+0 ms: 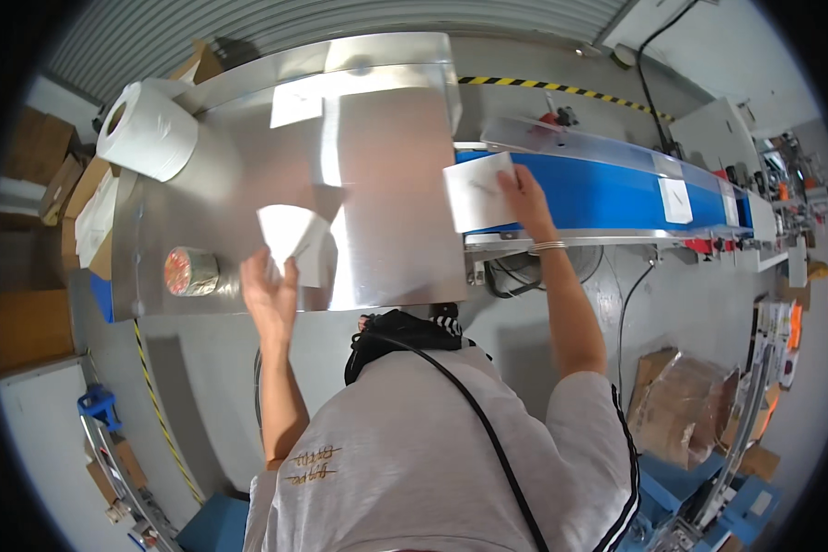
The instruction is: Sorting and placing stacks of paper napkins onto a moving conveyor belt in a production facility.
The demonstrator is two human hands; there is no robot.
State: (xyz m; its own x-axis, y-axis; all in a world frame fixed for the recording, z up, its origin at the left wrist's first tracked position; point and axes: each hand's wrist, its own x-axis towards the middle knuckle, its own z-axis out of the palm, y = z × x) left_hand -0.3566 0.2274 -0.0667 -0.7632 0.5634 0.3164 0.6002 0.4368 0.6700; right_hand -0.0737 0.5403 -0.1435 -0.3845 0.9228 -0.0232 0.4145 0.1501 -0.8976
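Observation:
Over the near edge of the steel table [396,202], my left hand [271,283] pinches the lower left edge of a flat white packet [296,241]. That packet is slightly bent and smeared by motion; whether it is paper or a pouch I cannot tell. On the right, the fingers of my right hand [526,198] are closed on the right edge of another flat white packet [477,193]. It lies across the gap between the table and the start of the blue conveyor belt [589,191]. A further white packet [675,201] rests farther along the belt.
A white roll [161,129] stands at the table's far left, a roll of tape [191,271] at the near left. One white sheet [296,104] lies near the back. A clear guard [570,143] runs along the belt's far side. Cardboard boxes [32,322] stand left.

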